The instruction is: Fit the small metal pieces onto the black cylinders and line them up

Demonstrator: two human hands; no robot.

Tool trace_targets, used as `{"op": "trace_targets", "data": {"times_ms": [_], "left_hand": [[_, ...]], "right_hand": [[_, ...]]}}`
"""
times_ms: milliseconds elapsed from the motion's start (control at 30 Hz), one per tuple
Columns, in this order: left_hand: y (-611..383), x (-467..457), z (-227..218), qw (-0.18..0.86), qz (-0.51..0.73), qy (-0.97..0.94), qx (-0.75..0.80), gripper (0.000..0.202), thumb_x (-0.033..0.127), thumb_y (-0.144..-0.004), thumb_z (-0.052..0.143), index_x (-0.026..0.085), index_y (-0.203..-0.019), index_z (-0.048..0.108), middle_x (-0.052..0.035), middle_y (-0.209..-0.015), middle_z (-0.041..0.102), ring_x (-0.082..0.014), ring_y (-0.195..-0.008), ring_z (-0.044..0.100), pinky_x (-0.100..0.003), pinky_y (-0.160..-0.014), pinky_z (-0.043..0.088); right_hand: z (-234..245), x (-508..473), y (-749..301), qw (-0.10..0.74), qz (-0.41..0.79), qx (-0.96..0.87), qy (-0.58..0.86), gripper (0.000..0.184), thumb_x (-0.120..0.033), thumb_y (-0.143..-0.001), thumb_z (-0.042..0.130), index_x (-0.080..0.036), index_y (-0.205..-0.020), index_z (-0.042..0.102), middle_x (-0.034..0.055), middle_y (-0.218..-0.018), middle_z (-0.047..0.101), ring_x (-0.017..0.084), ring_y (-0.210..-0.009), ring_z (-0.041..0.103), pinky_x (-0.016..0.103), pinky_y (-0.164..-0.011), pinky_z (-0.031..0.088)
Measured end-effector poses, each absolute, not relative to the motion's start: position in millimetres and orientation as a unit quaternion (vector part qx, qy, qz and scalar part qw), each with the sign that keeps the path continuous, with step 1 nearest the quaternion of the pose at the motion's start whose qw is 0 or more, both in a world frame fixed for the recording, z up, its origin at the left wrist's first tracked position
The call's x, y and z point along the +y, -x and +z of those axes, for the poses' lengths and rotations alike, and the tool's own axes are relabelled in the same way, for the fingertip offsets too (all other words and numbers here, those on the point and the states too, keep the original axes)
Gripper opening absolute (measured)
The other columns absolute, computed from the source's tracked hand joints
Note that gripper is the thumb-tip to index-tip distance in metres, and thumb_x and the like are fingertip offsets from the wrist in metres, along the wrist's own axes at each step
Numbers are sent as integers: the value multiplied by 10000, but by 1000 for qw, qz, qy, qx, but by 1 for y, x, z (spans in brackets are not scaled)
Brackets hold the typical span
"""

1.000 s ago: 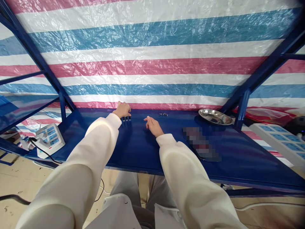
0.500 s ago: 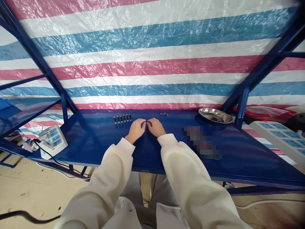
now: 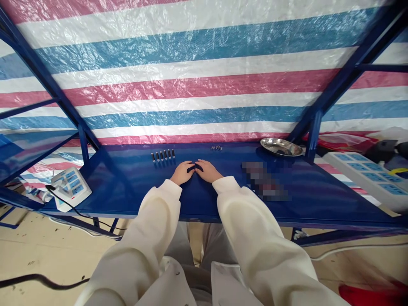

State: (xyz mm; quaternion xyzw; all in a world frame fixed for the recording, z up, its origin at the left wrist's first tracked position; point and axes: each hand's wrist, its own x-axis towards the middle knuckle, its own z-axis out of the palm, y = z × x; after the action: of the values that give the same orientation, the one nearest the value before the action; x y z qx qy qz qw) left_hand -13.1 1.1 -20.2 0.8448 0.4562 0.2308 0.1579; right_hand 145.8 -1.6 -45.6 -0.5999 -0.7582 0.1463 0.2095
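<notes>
My left hand [image 3: 181,172] and my right hand [image 3: 208,171] rest side by side on the blue metal shelf [image 3: 134,187], fingertips meeting in the middle. Both hands are curled into a pinch around a small dark thing between them that I cannot make out. Just behind and left of my left hand, a row of several small dark cylinders [image 3: 163,156] stands upright. A few tiny metal pieces [image 3: 216,148] lie behind my right hand, near the shelf's back edge.
A shallow steel dish [image 3: 280,147] sits at the back right beside a blue upright post [image 3: 313,136]. A blurred-out object [image 3: 264,181] lies right of my hands. White power strips lie at the left [image 3: 70,187] and at the right [image 3: 366,174]. A striped tarp hangs behind.
My left hand left the row of cylinders and came right to meet my right hand at the shelf's middle. Both hands have since stayed together, drawn slightly closer.
</notes>
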Motion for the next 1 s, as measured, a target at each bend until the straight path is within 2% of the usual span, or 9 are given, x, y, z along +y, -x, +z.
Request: {"op": "trace_targets", "data": {"times_ms": [300, 600, 867, 1000], "left_hand": [[13, 2, -20, 154, 223, -848, 455, 313, 183, -816, 571, 147, -1113, 662, -128, -1275, 574, -227, -1211, 521, -363, -1080, 385], [13, 2, -22, 151, 233, -848, 452, 306, 176, -803, 581, 192, -1094, 672, -106, -1259, 590, -234, -1196, 533, -406, -1069, 396], [13, 3, -25, 144, 221, -853, 451, 314, 184, -812, 568, 169, -1113, 656, -109, -1271, 578, -228, -1207, 520, -386, -1074, 389], [13, -2, -16, 104, 259, -850, 447, 275, 151, -830, 516, 174, -1052, 678, -99, -1209, 615, -223, -1212, 508, -405, -1087, 364]], "right_hand": [[-45, -2, -147, 207, 142, -762, 597, 446, -283, -863, 487, -127, -1277, 539, 156, -1396, 453, 276, -1323, 374, 458, -1094, 290], [-47, 0, -147, 215, 133, -767, 590, 425, -271, -856, 490, -137, -1254, 556, 156, -1380, 471, 272, -1312, 392, 459, -1088, 300], [-46, -1, -147, 201, 123, -770, 592, 437, -265, -860, 483, -120, -1268, 546, 145, -1387, 468, 260, -1311, 394, 415, -1093, 300], [-45, -2, -147, 202, 122, -772, 591, 433, -267, -859, 487, -130, -1265, 548, 150, -1384, 470, 263, -1307, 399, 433, -1088, 302]]}}
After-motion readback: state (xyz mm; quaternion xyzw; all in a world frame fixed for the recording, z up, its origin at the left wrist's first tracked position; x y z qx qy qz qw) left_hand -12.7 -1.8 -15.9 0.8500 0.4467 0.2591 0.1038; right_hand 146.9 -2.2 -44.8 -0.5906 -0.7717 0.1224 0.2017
